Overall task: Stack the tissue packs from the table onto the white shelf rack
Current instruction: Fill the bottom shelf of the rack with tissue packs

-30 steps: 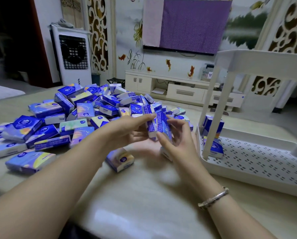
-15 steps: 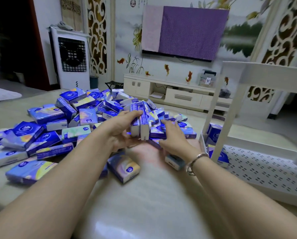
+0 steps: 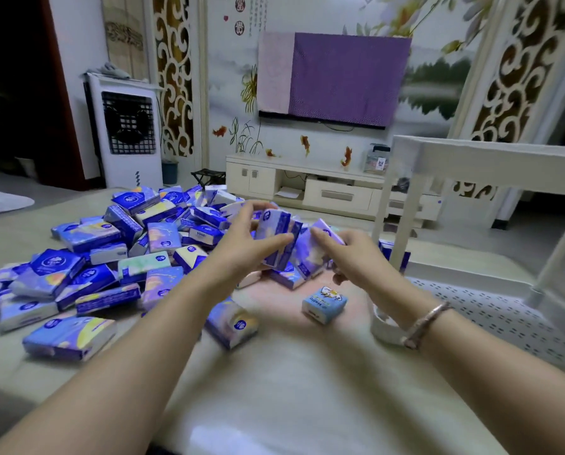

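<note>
Both hands meet above the near edge of the heap of tissue packs [image 3: 117, 257] that covers the left and middle of the table [image 3: 291, 389]. The left hand [image 3: 245, 244] is curled round a small upright bundle of blue packs [image 3: 276, 238], thumb along the near face and fingers arched over the top, gripping it just above the heap. The right hand [image 3: 350, 257] holds a pale purple pack [image 3: 317, 249] tilted against that bundle, its fingers bent round the pack's right side so that the 2 loads touch; exactly how many packs sit in the left hand's bundle cannot be told because of blur. A bracelet [image 3: 425, 323] circles the right wrist. Just in front of the heap, between the forearms, 2 loose packs lie apart on the table: a blue and yellow pack [image 3: 231, 321] close to the left forearm and a light blue pack with a cartoon print [image 3: 323, 305] close to the right wrist. To the right of the heap stands the white shelf rack [image 3: 471, 162], its perforated lower tray [image 3: 491, 320] resting on the table and its upper tier raised on thin posts; a dark blue pack [image 3: 387, 249] shows at the tray's far left corner, behind a post and just beyond the right hand.
</note>
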Action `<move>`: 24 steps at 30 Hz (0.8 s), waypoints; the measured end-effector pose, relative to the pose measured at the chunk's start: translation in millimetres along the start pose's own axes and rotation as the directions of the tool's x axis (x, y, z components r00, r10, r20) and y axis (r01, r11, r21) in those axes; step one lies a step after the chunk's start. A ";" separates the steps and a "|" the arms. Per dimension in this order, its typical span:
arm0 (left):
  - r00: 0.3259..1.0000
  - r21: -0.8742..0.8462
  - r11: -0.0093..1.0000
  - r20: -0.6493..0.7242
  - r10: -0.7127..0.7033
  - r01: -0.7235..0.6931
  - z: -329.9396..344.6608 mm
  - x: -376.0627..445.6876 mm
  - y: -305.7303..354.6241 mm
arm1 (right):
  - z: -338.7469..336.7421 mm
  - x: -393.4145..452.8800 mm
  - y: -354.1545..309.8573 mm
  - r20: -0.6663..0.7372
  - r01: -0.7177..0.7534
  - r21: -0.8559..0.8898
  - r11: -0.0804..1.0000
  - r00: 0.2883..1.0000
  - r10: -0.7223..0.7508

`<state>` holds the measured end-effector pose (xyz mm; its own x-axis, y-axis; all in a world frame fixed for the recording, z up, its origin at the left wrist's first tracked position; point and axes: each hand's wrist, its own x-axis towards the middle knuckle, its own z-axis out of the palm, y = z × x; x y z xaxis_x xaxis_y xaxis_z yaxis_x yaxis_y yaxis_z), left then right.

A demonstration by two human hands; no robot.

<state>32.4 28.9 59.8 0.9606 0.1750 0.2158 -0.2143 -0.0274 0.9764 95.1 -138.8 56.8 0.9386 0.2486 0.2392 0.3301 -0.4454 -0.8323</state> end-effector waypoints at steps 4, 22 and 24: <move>0.988 0.130 0.980 0.042 0.146 -0.150 18.8 -14.1 5.9 | -22.1 -19.6 -12.4 0.086 -0.017 0.047 0.999 0.996 0.013; 0.878 0.209 0.863 0.251 0.407 -0.460 120.1 -63.7 8.8 | -116.9 -102.8 0.9 0.087 -0.102 0.177 0.979 0.992 0.088; 0.912 0.205 0.892 0.169 0.374 -0.404 116.1 -50.2 4.6 | -132.4 -99.5 18.8 0.034 -0.151 0.190 0.970 0.989 0.147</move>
<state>3.7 -94.3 54.8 0.8258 -0.0172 0.5637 -0.5426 -0.2968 0.7858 21.2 -285.9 83.5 0.9730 0.2092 0.0970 0.1594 -0.3064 -0.9385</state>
